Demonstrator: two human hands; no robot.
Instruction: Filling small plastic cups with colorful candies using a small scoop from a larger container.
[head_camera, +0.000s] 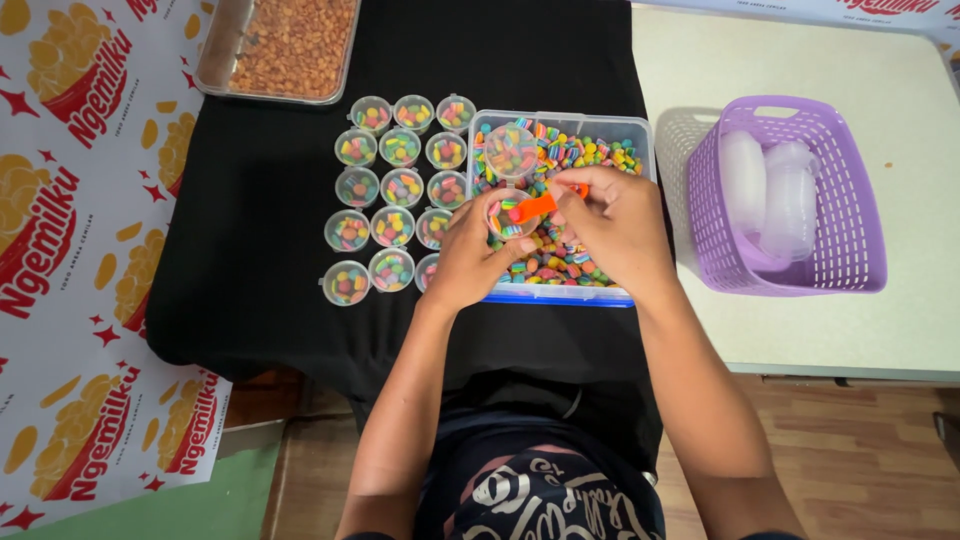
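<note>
Left hand (468, 252) fingers wrapped round small clear plastic cup (511, 216); right hand (617, 228) pinches orange scoop (541, 205) over it, above rectangular clear tub (640, 135) of ridged multicolour candies (575, 155).

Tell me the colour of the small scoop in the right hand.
Orange: the scoop, held by the right hand over a small cup, shows in the head view.

You're at a small snack-packing stall or home shop: a bench (250, 300) under black cloth, printed snack banners (80, 200), rows of filled candy cups (395, 190), a bulk candy tub (560, 130), and a purple basket (850, 200) of spare cups.
</note>
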